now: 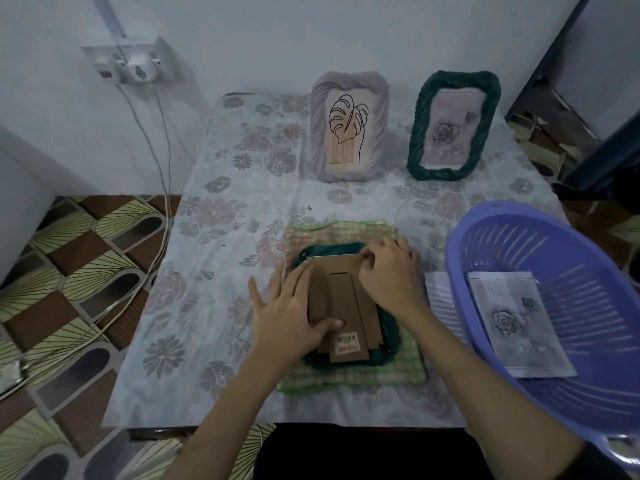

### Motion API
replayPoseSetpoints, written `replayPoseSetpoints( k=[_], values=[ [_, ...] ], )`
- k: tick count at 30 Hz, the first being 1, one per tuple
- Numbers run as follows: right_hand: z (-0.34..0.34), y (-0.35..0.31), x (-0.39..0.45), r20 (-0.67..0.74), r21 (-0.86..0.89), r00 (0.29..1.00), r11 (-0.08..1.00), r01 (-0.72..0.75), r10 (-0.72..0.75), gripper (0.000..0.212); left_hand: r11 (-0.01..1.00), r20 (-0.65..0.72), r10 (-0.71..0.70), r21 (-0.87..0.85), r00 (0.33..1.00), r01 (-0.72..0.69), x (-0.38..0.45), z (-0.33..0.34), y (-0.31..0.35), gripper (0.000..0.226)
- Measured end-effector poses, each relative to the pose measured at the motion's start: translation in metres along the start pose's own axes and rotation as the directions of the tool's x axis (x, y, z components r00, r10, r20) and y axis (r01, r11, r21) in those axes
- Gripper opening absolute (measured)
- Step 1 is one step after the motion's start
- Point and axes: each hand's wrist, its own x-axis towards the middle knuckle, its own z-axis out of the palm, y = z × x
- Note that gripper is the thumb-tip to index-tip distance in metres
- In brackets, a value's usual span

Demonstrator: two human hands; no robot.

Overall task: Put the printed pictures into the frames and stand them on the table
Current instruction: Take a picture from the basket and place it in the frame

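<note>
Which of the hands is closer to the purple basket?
Right. The right hand picks at the top corner of the frame's backing, beside the basket; the left hand presses the backing's far side.

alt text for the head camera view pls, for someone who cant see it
Both hands work on a green frame lying face down on a checked cloth: left hand pressing its cardboard back, right hand pinching at the top edge. Two filled frames stand behind; a purple basket holds a rose print.

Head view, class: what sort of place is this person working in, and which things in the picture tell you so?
Probably a room in a home, not a workshop. A floral cloth covers the low table, patterned flooring lies beside it, and chargers sit in a wall socket. A purple plastic basket holds a printed rose picture.
</note>
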Motion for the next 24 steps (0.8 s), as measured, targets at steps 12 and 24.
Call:
replayPoseSetpoints(
  k=[12,24],
  values=[
    [0.027,-0.039,0.007,0.210,0.032,0.939,0.962,0.272,-0.273,0.048,0.999,-0.023,-0.040,0.026,0.999,0.040,-0.005,0.016,-0.004,0.107],
    [0.020,-0.035,0.017,0.228,0.035,0.923,0.949,0.312,-0.311,0.035,0.998,0.026,-0.059,0.011,0.998,0.059,-0.008,0.011,-0.003,0.090]
  ],
)
